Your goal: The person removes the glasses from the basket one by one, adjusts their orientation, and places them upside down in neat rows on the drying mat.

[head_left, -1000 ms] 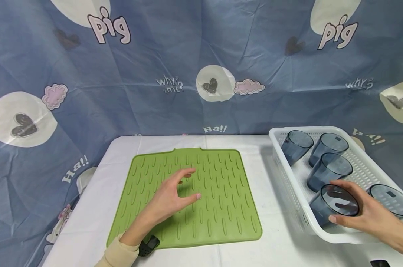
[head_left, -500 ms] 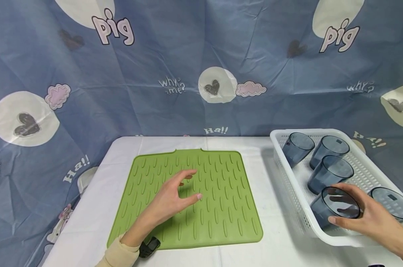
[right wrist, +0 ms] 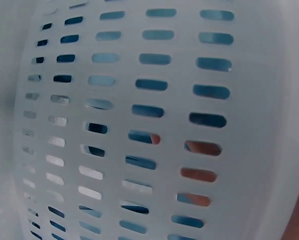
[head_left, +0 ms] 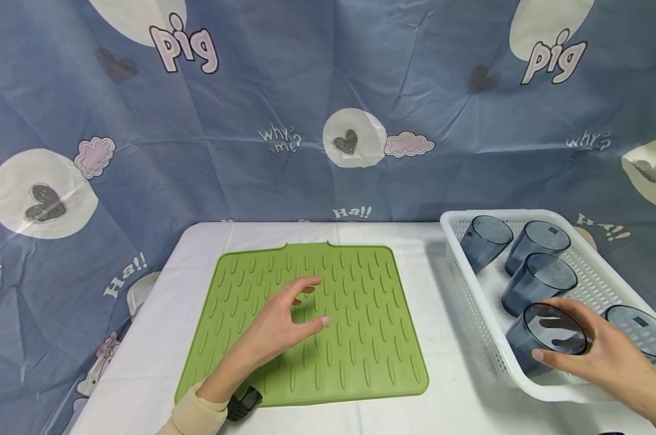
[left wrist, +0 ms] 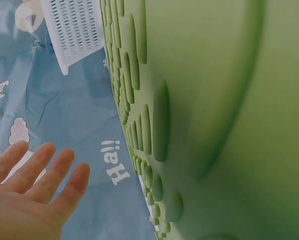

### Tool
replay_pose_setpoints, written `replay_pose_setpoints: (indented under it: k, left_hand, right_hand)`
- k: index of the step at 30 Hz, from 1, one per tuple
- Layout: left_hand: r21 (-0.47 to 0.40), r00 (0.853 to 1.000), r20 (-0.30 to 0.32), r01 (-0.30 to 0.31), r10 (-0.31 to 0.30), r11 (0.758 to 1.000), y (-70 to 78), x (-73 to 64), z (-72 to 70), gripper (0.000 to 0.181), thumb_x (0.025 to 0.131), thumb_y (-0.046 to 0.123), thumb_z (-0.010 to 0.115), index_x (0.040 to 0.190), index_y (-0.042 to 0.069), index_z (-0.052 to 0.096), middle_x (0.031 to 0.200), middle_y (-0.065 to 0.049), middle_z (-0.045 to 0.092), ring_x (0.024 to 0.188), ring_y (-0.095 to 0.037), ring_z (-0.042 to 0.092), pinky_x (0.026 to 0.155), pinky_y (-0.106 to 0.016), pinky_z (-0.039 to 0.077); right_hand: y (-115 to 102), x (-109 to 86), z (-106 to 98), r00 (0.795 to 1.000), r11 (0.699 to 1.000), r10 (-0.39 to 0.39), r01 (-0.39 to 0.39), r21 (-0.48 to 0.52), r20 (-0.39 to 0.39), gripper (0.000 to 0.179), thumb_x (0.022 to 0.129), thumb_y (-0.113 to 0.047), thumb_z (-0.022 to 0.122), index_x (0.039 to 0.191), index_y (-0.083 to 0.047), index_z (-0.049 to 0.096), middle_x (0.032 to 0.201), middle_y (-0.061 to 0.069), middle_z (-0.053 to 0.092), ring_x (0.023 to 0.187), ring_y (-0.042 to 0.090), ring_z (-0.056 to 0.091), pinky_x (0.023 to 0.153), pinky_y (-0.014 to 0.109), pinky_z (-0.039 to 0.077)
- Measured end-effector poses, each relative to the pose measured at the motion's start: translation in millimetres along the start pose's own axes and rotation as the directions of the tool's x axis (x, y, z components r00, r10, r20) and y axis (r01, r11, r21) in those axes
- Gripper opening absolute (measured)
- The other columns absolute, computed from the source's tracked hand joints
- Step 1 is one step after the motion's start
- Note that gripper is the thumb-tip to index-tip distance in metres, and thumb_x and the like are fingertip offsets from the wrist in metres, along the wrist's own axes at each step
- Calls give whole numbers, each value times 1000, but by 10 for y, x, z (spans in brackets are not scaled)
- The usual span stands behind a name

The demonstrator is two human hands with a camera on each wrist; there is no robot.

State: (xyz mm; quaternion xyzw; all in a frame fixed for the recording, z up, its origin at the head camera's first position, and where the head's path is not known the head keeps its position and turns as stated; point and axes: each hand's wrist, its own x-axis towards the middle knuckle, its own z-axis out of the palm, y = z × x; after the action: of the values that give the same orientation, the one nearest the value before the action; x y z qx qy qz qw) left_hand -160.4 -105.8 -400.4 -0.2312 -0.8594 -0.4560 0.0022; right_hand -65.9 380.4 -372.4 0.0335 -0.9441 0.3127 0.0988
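In the head view, my right hand [head_left: 602,353] grips a blue-grey clear tumbler [head_left: 524,349] by its upper part, thumb on the near side and fingers round the far side. This tumbler leans at the near end of a white slotted basket [head_left: 482,317]. The right wrist view is mostly filled by the basket's wall, with bits of fingers [right wrist: 202,174] showing through the slots. My left hand [head_left: 276,323] hovers over a green ridged mat [head_left: 371,356], thumb and fingers apart, holding nothing. Its spread fingers also appear in the left wrist view, beside the mat.
Several more tumblers stand in the basket: one at the back left [head_left: 484,241], others behind the gripped one, and one [head_left: 640,332] at the right. A white cloth [head_left: 439,386] covers the table. Behind it hangs a blue printed curtain [head_left: 284,78].
The head view has shifted slightly. Both hands keep nearly the same place, the right one on the tumbler and the left one over the mat.
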Motion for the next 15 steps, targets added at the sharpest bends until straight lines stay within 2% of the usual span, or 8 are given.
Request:
replay_pose_setpoints:
  k: [4, 7, 10, 13, 15]
  left_hand:
    - [-11, 1000, 3, 4, -4, 1000, 17, 1, 5, 71, 81, 39, 80, 143, 27, 47, 138, 0, 54, 123, -27, 52, 98, -50, 47]
    - [-15, 1000, 4, 7, -7, 1000, 26, -1, 10, 70, 81, 38, 80, 142, 28, 48, 138, 2, 53, 123, -27, 51, 98, -50, 46]
    - [-20, 1000, 9, 16, -15, 1000, 31, -4, 20, 70, 81, 38, 80, 142, 29, 47, 138, 2, 53, 121, -28, 52, 96, -52, 47]
    - [-17, 1000, 16, 18, -18, 1000, 41, 0, 31, 71, 81, 42, 79, 143, 30, 47, 136, 4, 54, 120, -28, 53, 96, -52, 47]
    - [-13, 1000, 22, 12, -12, 1000, 51, 7, 38, 71, 81, 43, 79, 143, 30, 47, 136, 5, 54, 120, -27, 53, 96, -50, 47]
  right_hand:
    - [-24, 23, -33, 1000, 997, 28, -28, -67, -6, 77, 70, -31, 90, 136, -17, 52, 112, -26, 52, 92, -11, 45, 66, 12, 35]
    - [-74, 48, -65, 999, 994, 50, -50, -99, -1, 80, 70, -34, 90, 137, -15, 50, 120, -6, 56, 91, -10, 44, 65, 14, 35]
    - [-145, 74, -110, 996, 984, 91, -90, -157, 5, 85, 71, -39, 88, 139, -10, 48, 124, 15, 56, 91, 0, 48, 61, 20, 37]
    - [-203, 83, -156, 993, 976, 121, -120, -180, -3, 86, 72, -42, 87, 140, -8, 46, 123, 21, 57, 86, -2, 50, 59, 20, 38]
    - [-230, 82, -179, 992, 978, 123, -125, -164, -22, 85, 73, -40, 87, 140, -8, 46, 123, 21, 58, 85, -11, 47, 59, 18, 38]
